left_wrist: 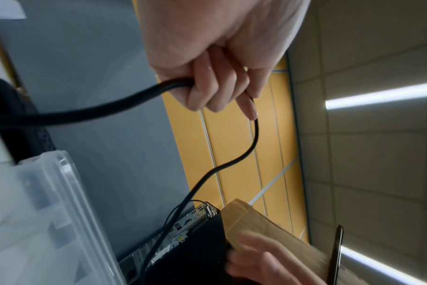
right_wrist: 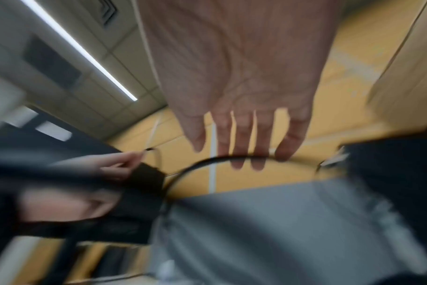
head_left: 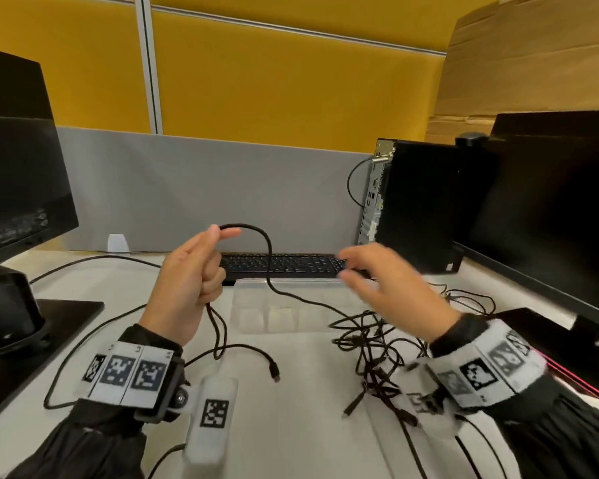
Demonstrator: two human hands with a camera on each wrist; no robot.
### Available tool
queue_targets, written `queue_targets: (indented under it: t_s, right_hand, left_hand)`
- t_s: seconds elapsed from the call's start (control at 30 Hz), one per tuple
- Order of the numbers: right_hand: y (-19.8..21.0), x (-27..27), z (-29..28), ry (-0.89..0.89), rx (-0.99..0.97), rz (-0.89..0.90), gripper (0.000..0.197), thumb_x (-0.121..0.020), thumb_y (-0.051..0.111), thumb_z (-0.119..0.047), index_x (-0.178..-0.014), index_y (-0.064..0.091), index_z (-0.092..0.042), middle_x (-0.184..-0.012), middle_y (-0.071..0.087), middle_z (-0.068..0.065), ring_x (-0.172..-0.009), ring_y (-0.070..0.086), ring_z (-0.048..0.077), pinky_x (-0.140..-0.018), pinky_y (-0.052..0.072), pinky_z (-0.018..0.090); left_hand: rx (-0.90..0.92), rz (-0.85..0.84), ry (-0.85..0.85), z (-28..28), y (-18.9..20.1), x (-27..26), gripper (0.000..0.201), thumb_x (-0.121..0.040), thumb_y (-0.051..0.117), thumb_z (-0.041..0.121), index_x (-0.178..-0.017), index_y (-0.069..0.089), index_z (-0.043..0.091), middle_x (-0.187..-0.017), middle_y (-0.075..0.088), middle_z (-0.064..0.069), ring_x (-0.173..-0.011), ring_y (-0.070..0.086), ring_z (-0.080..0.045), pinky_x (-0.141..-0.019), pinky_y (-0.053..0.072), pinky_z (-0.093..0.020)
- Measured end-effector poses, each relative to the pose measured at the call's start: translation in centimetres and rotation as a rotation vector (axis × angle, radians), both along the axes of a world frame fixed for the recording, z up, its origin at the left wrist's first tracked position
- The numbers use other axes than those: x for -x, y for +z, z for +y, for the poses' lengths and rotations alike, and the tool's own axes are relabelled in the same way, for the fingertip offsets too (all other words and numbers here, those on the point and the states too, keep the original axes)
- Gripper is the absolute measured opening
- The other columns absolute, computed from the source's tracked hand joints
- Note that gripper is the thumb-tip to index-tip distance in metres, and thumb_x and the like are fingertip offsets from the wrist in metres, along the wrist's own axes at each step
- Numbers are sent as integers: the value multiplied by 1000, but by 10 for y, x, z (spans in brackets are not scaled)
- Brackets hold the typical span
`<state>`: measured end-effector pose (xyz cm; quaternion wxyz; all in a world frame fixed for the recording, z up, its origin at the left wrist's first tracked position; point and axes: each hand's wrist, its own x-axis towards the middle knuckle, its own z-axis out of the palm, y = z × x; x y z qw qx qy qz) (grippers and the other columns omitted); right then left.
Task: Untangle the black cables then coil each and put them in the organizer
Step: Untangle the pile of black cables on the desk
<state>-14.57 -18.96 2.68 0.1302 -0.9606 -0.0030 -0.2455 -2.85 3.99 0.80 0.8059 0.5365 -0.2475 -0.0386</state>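
My left hand [head_left: 198,271] is raised above the desk and grips a black cable [head_left: 268,257], its fingers curled round a doubled length. The cable arches over the fingertips [left_wrist: 249,108] and runs down to a tangle of black cables [head_left: 374,344] lying on the white desk at the right. One free plug end [head_left: 275,371] lies near the front. My right hand [head_left: 370,274] hovers open and blurred above the tangle, fingers spread and holding nothing; its fingers [right_wrist: 241,146] sit just above the cable arc. A clear plastic organizer [head_left: 253,299] sits between the hands, in front of the keyboard.
A black keyboard [head_left: 291,264] lies behind the organizer. A computer tower [head_left: 419,205] and a monitor [head_left: 554,202] stand at the right, another monitor [head_left: 18,157] at the left. A thin cable [head_left: 94,261] runs across the desk on the left.
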Motion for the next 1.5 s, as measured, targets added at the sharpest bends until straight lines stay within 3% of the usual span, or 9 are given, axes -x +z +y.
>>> queue_targets:
  t_s: [0.13,0.23,0.4,0.73,0.97,1.1,1.23,1.33,1.5]
  right_hand:
    - [-27,-35,23,85,148,529,63,-94,49,-42,-148,19,-27,-148,37,-1,-132,39,19,-110,31,43]
    - [-36,-53,9,7,143,724,57,-96,48,-34,-146,23,-25,-140,47,6,-119,50,23,-101,38,32]
    - [-41,-53,-19,30,122,849,19,-96,47,-34,-87,62,-26,-87,57,-5,-76,47,10,-77,35,23]
    - [33,-34,-2,210,-719,205,31,-98,43,-30,-77,56,-13,-53,53,2,-48,55,11,-50,49,19]
    - [49,-25,41,370,-543,47,29,-100,40,-24,-83,53,-4,-69,56,19,-65,65,31,-63,56,35]
    - [27,-27,42,293,-692,-220,16,-97,47,-25,-93,49,-9,-78,54,4,-68,60,12,-69,54,31]
    - [-13,-24,47,387,-1003,295,27,-93,48,-31,-109,44,-10,-95,60,5,-79,66,20,-87,51,41]
    - [-36,-21,52,549,-650,675,10,-96,52,-21,-104,55,-16,-98,62,2,-69,64,15,-79,50,30]
    - [-53,-25,39,469,-375,802,12,-94,55,-28,-84,61,-28,-70,58,-9,-56,50,1,-61,42,16]
  left_hand:
    - [148,47,-12,8,-3,0,30,-90,43,38,-101,65,22,-52,10,6,-43,8,-8,-42,7,-23]
    - [234,82,20,15,-6,-2,31,-93,39,40,-101,64,23,-57,8,3,-49,5,-13,-45,8,-25]
    - [346,131,94,28,-10,-11,31,-96,37,43,-100,64,28,-47,19,8,-42,11,-7,-42,11,-22]
    - [-107,73,84,-12,-25,3,26,-98,40,32,-76,44,19,-60,36,7,-46,25,-5,-41,19,-18]
    - [-524,-234,-187,-51,-1,27,11,-91,57,27,-92,65,20,-54,42,13,-42,36,0,-41,27,-12]
    - [-588,-326,-185,-48,7,26,25,-93,52,27,-85,68,10,-47,30,11,-41,27,-6,-40,24,-14]
    - [-408,-244,-132,-44,14,22,26,-96,47,21,-88,65,5,-55,38,2,-33,29,-4,-35,22,-14]
    - [-321,-260,-34,-33,26,15,28,-97,45,22,-83,66,11,-62,45,-3,-31,29,-5,-35,22,-15]
    - [-161,-210,164,2,51,0,28,-99,42,25,-82,62,15,-62,46,2,-32,28,-5,-34,19,-16]
